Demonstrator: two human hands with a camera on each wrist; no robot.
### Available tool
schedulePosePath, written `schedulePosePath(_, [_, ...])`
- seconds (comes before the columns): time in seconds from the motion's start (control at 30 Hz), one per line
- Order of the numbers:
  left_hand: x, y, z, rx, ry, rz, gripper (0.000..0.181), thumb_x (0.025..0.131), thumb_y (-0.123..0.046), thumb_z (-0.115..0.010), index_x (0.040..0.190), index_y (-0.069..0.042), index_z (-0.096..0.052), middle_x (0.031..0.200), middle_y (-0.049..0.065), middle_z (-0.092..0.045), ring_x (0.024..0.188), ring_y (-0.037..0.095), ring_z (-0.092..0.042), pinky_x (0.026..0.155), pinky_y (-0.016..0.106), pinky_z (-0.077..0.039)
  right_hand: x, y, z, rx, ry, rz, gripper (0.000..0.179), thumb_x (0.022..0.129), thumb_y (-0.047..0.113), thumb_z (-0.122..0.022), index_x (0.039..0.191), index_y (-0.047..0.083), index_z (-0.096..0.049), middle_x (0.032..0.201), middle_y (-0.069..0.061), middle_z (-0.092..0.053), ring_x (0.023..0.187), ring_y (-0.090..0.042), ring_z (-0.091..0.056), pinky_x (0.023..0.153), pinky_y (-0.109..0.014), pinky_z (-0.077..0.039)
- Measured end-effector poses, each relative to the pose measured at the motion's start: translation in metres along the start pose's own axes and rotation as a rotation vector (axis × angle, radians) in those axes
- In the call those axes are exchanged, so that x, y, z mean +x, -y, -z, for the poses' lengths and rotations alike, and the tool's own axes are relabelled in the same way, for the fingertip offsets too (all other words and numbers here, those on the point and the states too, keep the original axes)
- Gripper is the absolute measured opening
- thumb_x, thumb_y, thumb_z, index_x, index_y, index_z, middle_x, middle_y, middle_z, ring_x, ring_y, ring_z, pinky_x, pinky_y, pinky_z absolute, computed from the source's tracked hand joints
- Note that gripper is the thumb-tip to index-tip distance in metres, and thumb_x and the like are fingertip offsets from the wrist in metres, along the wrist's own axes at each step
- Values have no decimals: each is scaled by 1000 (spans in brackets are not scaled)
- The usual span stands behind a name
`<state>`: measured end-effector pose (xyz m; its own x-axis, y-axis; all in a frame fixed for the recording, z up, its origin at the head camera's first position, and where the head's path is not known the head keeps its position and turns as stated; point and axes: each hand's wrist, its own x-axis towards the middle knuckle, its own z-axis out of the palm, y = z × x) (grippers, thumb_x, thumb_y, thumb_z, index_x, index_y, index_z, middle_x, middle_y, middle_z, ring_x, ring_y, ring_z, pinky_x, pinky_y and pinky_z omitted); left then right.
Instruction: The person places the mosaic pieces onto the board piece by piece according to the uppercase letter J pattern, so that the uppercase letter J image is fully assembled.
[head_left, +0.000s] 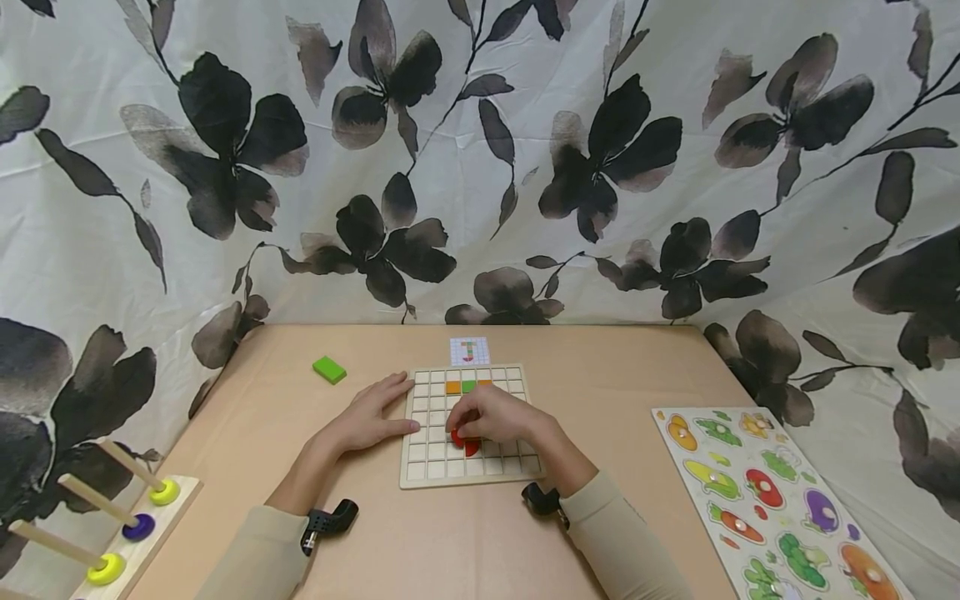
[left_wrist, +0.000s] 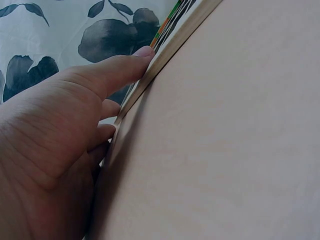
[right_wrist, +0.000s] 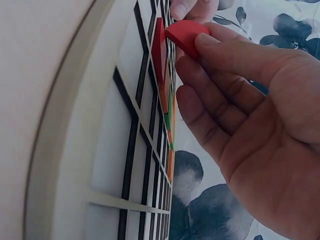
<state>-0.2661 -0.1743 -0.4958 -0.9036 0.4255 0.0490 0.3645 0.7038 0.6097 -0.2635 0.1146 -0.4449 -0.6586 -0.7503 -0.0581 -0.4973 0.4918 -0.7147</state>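
Note:
A white grid board (head_left: 427, 472) with a pale wooden frame lies on the table. My right hand (head_left: 498, 414) is over its middle and pinches a red piece with one curved edge (right_wrist: 186, 35) between thumb and fingers. Another red piece (head_left: 472, 449) sits in the grid just beside it. Orange (head_left: 453, 387) and green (head_left: 468, 387) squares fill cells near the board's far side; the right hand partly covers that pattern. Against the board's left edge rests my left hand (head_left: 367, 417), its thumb (left_wrist: 135, 62) extended onto the frame and its fingers reaching along the side.
A small card with a coloured J-shaped pattern (head_left: 469, 351) lies beyond the board. A green block (head_left: 329, 370) is at the back left. At the left front stands a wooden peg stand with rings (head_left: 180, 508); a vegetable picture board (head_left: 675, 467) lies at the right.

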Motion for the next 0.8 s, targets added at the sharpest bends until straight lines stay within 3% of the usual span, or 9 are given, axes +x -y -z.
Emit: schedulePosePath(0.8, [-1,-1,0,-10,-2,6,88,90,-55,-75,160,-12,-42,172,15,-27,160,41,-20,125,68,-18,1,2,-8,-55,57,-22,18,96,3,-72,106,14,-82,98,10,-74,86,-4,-61,79,-18,-55])
